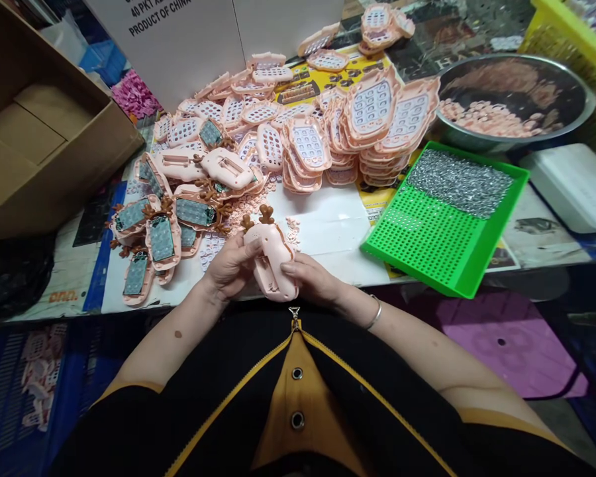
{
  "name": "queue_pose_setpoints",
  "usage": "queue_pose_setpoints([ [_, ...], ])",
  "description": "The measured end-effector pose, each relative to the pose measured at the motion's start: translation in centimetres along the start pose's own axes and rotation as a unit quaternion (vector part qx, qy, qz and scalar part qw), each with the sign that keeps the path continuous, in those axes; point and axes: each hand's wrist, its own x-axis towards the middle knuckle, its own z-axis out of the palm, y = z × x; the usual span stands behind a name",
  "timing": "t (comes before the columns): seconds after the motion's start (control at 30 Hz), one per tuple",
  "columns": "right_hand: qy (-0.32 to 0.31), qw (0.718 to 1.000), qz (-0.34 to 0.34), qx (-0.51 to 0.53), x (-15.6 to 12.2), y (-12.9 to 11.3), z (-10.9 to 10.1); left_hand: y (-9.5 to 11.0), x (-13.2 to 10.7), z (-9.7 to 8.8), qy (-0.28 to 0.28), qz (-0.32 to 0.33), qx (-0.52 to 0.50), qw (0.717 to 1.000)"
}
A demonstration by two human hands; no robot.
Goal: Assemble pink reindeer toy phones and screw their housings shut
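Note:
Both my hands hold one pink toy phone shell (274,262) with brown antlers at its top, just above the table's near edge. My left hand (231,265) grips its left side, thumb on the shell's upper face. My right hand (314,278) holds the right side, fingers pressed against its lower part. To the left lie several pink shells with green circuit boards (161,240) and antlers. Behind them, stacks of pink keypad front shells (370,109) cover the middle of the table.
A green perforated tray (430,242) holding small metal screws (459,182) sits to the right. A steel bowl (514,96) of small pink parts stands behind it, a white box (573,185) at far right. A cardboard box (40,146) is at left.

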Motion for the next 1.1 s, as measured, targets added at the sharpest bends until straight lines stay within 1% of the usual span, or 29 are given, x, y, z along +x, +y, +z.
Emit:
queue_pose_setpoints([
  [0.03, 0.005, 0.999, -0.011, -0.049, -0.1, -0.1, -0.1, -0.2, 0.0, 0.0, 0.01, -0.005, -0.014, 1.0],
  [0.07, 0.022, 0.993, -0.037, -0.11, -0.2, -0.1, -0.1, -0.4, 0.0, 0.1, 0.025, 0.0, -0.028, 0.999],
  [0.1, 0.048, 0.98, -0.073, -0.178, -0.3, -0.1, -0.1, -0.6, 0.0, 0.3, 0.042, 0.01, -0.04, 0.998],
  [0.17, 0.1, 0.936, -0.138, -0.309, -0.4, -0.2, 0.1, -0.9, 0.0, 0.7, 0.069, 0.034, -0.058, 0.995],
  [0.2, 0.113, 0.912, -0.156, -0.362, -0.4, -0.3, 0.2, -1.1, 0.0, 0.9, 0.074, 0.042, -0.063, 0.994],
  [0.23, 0.117, 0.892, -0.159, -0.407, -0.5, -0.4, 0.2, -1.2, 0.0, 1.1, 0.075, 0.044, -0.065, 0.994],
  [0.3, 0.118, 0.86, -0.142, -0.475, -0.7, -0.7, 0.3, -1.4, -0.1, 1.3, 0.073, 0.042, -0.059, 0.995],
  [0.37, 0.12, 0.84, -0.132, -0.512, -0.9, -1.0, 0.2, -1.5, -0.2, 1.3, 0.066, 0.035, -0.043, 0.996],
  [0.4, 0.117, 0.836, -0.138, -0.517, -1.0, -1.2, 0.1, -1.4, -0.3, 1.2, 0.057, 0.035, -0.035, 0.997],
  [0.43, 0.11, 0.838, -0.148, -0.513, -1.0, -1.4, 0.1, -1.4, -0.5, 1.0, 0.042, 0.034, -0.03, 0.998],
  [0.53, 0.07, 0.86, -0.186, -0.469, -1.1, -1.8, -0.1, -1.0, -0.8, 0.7, -0.013, 0.01, -0.025, 1.0],
  [0.6, 0.064, 0.872, -0.199, -0.443, -1.0, -1.8, -0.1, -0.8, -0.8, 0.7, -0.009, 0.01, -0.018, 1.0],
  [0.67, 0.084, 0.881, -0.196, -0.423, -1.0, -1.7, -0.1, -0.7, -0.8, 0.9, 0.019, 0.025, -0.002, 0.999],
  [0.7, 0.095, 0.886, -0.187, -0.413, -1.1, -1.7, -0.2, -0.7, -0.8, 1.0, 0.024, 0.028, 0.004, 0.999],
  [0.77, 0.096, 0.898, -0.173, -0.394, -1.1, -1.7, -0.2, -0.8, -0.8, 1.3, 0.006, 0.011, 0.009, 1.0],
  [0.83, 0.073, 0.905, -0.179, -0.378, -1.2, -1.9, -0.3, -0.8, -0.8, 1.4, -0.01, 0.001, 0.012, 1.0],
  [0.9, 0.059, 0.909, -0.195, -0.364, -1.3, -2.0, -0.4, -0.9, -0.9, 1.4, -0.002, 0.009, 0.021, 1.0],
  [0.97, 0.07, 0.913, -0.201, -0.347, -1.4, -2.2, -0.4, -0.9, -0.9, 1.4, 0.001, 0.006, 0.032, 0.999],
  [1.03, 0.088, 0.922, -0.198, -0.322, -1.4, -2.3, -0.3, -1.0, -0.9, 1.5, -0.017, -0.008, 0.036, 0.999],
  [1.1, 0.097, 0.925, -0.198, -0.309, -1.5, -2.4, -0.2, -0.9, -0.9, 1.7, -0.027, -0.008, 0.036, 0.999],
])
